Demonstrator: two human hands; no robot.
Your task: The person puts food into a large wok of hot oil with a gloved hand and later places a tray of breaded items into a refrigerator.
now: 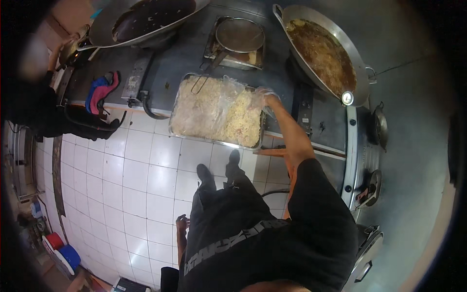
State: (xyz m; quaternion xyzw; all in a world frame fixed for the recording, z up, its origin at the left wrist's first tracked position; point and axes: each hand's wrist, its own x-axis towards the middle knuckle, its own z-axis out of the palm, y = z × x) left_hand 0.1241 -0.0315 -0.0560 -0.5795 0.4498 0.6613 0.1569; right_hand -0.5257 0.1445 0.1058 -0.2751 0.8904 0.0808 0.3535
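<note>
My right hand (268, 98), in a clear plastic glove, is at the right rim of a metal tray (259, 142) filled with pale yellow crumbly food (240, 124). Its fingers are partly hidden by the plastic, so I cannot tell whether they grip anything. Clear plastic film (223, 109) lies over the left and middle of the food. Low beside my left leg hangs my left hand (183, 220), with fingers curled near something small and reddish that I cannot make out. A metal wire loop (200, 84) rests over the tray's back part.
A large wok (321, 54) of bubbling oil with a dial thermometer (347, 98) stands right; another wok (153, 18) of dark oil is back left. Between them a strainer (240, 35) sits on a small container. Pink and blue cloths (102, 93) lie left, near a person in dark clothes (33, 109).
</note>
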